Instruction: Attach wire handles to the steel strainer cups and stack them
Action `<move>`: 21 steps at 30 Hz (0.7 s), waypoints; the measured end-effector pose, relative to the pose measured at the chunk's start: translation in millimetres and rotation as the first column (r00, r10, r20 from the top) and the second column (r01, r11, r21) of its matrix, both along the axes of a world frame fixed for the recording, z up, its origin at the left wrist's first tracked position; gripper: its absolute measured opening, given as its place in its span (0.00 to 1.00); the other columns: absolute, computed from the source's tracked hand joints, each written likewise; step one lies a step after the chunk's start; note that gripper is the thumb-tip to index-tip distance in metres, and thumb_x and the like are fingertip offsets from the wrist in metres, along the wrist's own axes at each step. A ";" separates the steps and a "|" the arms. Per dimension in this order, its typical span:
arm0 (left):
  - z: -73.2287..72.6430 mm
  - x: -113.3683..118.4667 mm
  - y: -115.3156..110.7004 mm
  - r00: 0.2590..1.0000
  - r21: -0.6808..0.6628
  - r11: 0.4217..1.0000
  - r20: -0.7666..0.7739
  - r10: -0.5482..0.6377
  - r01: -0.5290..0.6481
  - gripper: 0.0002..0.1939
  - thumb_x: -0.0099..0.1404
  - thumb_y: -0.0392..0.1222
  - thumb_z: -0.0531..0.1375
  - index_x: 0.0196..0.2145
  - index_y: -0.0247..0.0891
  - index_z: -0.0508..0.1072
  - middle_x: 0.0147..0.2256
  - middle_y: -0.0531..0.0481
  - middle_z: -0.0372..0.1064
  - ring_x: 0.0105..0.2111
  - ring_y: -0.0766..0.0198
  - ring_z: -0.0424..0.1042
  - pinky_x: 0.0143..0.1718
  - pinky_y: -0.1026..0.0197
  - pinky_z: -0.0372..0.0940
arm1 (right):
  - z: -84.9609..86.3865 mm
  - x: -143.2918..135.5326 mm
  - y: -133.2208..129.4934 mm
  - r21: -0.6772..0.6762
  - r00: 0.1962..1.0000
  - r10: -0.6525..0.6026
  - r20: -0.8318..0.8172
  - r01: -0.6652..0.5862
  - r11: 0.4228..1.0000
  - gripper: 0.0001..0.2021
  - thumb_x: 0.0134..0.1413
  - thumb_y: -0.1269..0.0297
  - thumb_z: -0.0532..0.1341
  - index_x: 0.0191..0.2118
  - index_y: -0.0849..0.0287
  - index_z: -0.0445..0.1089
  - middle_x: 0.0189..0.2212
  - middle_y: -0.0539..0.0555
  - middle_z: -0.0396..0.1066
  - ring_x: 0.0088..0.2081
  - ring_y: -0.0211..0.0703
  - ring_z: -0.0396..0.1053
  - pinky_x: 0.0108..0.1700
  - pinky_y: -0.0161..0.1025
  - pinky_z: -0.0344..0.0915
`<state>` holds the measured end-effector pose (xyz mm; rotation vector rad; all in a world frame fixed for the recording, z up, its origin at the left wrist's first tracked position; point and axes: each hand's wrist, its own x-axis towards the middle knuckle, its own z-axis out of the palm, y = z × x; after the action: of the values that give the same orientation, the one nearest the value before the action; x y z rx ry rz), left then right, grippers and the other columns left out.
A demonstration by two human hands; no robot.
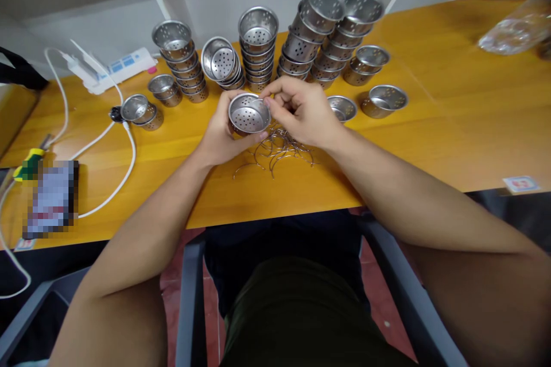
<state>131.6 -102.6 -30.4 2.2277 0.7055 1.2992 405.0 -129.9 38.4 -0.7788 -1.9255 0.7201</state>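
Observation:
A small perforated metal cup (249, 115) is tilted with its open top toward me, and my left hand (221, 132) is wrapped round its left and lower side. My right hand (301, 109) pinches a thin metal wire (259, 99) at the cup's upper right rim. Below the hands a loose pile of curved thin wires (284, 149) lies on the yellow table (241, 200). Part of that pile is hidden under my right hand.
Several stacks of perforated cups (258, 40) stand along the back, with single cups (384, 101) to the right. At left are a white power strip (120, 71), cables, a screwdriver (30, 165) and a blurred device (51, 199). A clear plastic bag (514, 31) lies far right.

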 end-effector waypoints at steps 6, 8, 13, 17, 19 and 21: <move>3.3 -5.8 -0.3 0.992 0.016 0.992 0.000 0.127 -0.127 0.62 0.60 0.83 0.88 0.76 0.53 0.68 0.64 0.43 0.77 0.72 0.34 0.83 0.80 0.27 0.79 | 2.6 0.6 0.1 -0.003 1.000 -0.022 0.005 0.022 1.000 0.24 0.84 0.30 0.68 0.54 0.47 0.80 0.32 0.50 0.65 0.33 0.49 0.64 0.37 0.46 0.71; 4.8 -6.4 0.5 0.989 0.022 0.989 -0.004 0.146 -0.146 0.61 0.61 0.83 0.87 0.76 0.53 0.69 0.65 0.42 0.78 0.73 0.33 0.82 0.81 0.25 0.78 | 2.0 0.3 -0.3 -0.004 1.000 0.003 -0.002 -0.003 1.000 0.24 0.84 0.29 0.68 0.53 0.47 0.80 0.32 0.50 0.65 0.32 0.48 0.64 0.36 0.46 0.71; 6.3 -3.8 0.7 0.992 0.048 0.991 -0.006 0.126 -0.126 0.57 0.63 0.82 0.86 0.74 0.51 0.72 0.66 0.41 0.81 0.68 0.36 0.86 0.77 0.26 0.81 | -0.3 -0.6 -2.0 0.010 1.000 0.007 0.028 -0.007 1.000 0.23 0.84 0.31 0.69 0.55 0.47 0.81 0.31 0.49 0.67 0.32 0.47 0.65 0.37 0.46 0.71; 5.4 0.4 -1.7 0.999 0.020 0.999 -0.007 0.050 -0.050 0.58 0.66 0.85 0.83 0.78 0.54 0.69 0.68 0.41 0.80 0.67 0.38 0.87 0.72 0.31 0.86 | -0.3 1.2 -0.3 0.029 0.997 -0.049 0.059 0.047 0.998 0.20 0.85 0.36 0.68 0.55 0.48 0.83 0.30 0.49 0.67 0.33 0.47 0.66 0.39 0.46 0.72; 4.7 2.5 -3.5 1.000 -0.019 1.000 -0.017 0.013 -0.014 0.55 0.70 0.85 0.80 0.79 0.55 0.69 0.70 0.40 0.78 0.70 0.37 0.85 0.72 0.33 0.85 | 0.4 2.7 0.7 0.044 0.996 -0.063 0.068 0.060 0.997 0.18 0.86 0.39 0.68 0.54 0.49 0.83 0.30 0.48 0.67 0.32 0.47 0.66 0.40 0.47 0.72; 3.3 4.3 -4.3 1.000 -0.031 0.999 -0.009 -0.018 0.018 0.53 0.72 0.85 0.79 0.78 0.55 0.69 0.69 0.41 0.77 0.70 0.38 0.85 0.72 0.34 0.86 | 1.3 3.9 1.1 0.061 0.995 -0.063 0.077 0.059 0.996 0.17 0.87 0.42 0.68 0.53 0.49 0.84 0.31 0.49 0.68 0.33 0.47 0.66 0.41 0.47 0.72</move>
<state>135.9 -107.0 -27.1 2.2121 0.7025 1.2620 408.9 -128.8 39.7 -0.8374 -1.9757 0.6013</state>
